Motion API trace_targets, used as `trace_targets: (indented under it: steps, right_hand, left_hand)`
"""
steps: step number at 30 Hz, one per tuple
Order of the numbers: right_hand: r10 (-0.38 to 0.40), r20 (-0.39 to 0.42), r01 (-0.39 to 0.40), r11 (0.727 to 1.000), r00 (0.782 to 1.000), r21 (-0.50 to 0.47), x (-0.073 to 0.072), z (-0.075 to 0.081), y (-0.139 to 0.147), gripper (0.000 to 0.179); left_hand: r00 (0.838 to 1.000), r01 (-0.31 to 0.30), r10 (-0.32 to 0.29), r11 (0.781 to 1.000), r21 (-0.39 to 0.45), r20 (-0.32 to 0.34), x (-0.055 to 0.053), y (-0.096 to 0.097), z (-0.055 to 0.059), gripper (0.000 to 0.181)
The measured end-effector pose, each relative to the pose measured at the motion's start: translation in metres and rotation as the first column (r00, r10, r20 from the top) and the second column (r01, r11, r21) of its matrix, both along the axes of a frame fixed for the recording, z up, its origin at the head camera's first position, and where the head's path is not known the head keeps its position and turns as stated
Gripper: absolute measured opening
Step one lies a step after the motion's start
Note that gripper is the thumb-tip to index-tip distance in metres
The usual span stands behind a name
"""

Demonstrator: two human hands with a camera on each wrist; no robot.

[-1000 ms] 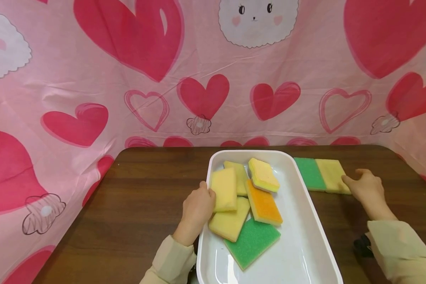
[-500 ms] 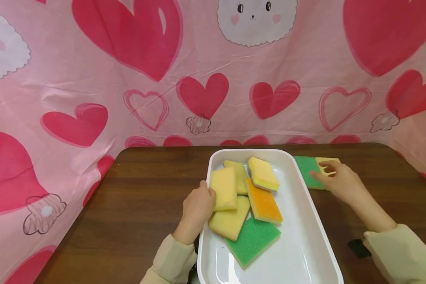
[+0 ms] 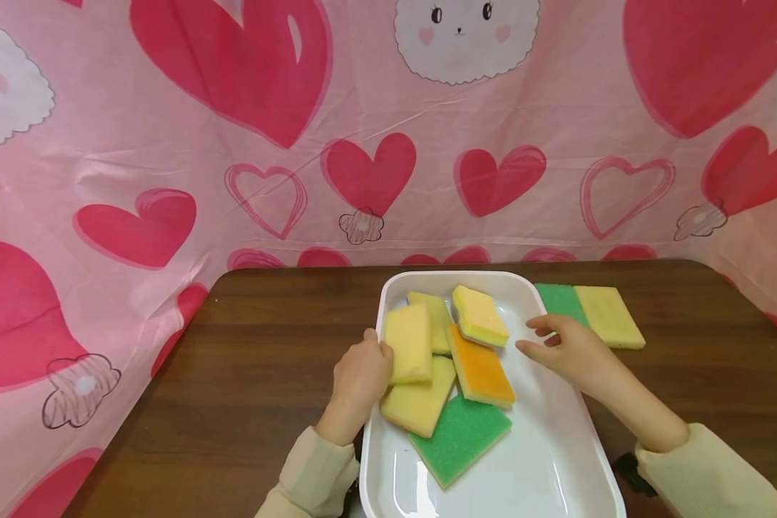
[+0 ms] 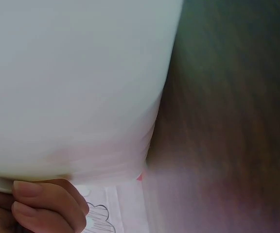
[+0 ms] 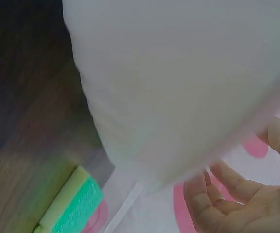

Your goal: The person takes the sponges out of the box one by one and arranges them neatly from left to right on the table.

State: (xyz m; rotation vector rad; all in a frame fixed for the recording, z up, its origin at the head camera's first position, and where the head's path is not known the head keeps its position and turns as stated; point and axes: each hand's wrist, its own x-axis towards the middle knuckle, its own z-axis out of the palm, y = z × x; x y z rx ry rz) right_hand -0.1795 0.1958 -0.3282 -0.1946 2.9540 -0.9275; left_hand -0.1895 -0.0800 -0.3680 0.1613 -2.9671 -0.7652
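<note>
My left hand [image 3: 357, 381] grips the left rim of a white tray [image 3: 544, 460]; in the left wrist view its fingers curl against the rim from outside. Beside its thumb, a pale yellow sponge [image 3: 408, 342] lies on top of another yellow sponge [image 3: 421, 403]. My right hand [image 3: 576, 352] hovers at the tray's right rim, fingers loosely bent and parted, with nothing between them. Also in the tray are a green-topped sponge [image 3: 460, 439], an orange-topped sponge [image 3: 482, 370], a thick yellow sponge [image 3: 480, 316] and a yellow sponge [image 3: 439, 324] at the back.
On the brown wooden table [image 3: 285, 324], right of the tray, a green-topped sponge [image 3: 560, 301] and a yellow sponge [image 3: 609, 316] lie side by side. A pink heart-patterned cloth [image 3: 362, 108] hangs behind the table.
My right hand has moved left from beside the yellow sponge on the table, across the green one, to the tray's right rim. My left hand has stayed in place.
</note>
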Motion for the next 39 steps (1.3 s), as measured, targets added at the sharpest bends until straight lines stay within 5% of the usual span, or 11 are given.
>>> trace_targets:
  steps: [18,39]
  right_hand:
    - [0.146,0.059,-0.146,0.989,0.988,-0.003,0.009,-0.026,-0.02,0.054]
    - [0.176,0.069,-0.179,0.983,0.982,0.042,0.012,-0.035,-0.023,0.061]
  left_hand:
    - [1.0,0.004,-0.004,1.0,0.002,0.002,0.001,-0.001,0.002,0.025]
    - [1.0,0.007,-0.007,1.0,0.006,-0.006,0.0,-0.001,0.001,0.024]
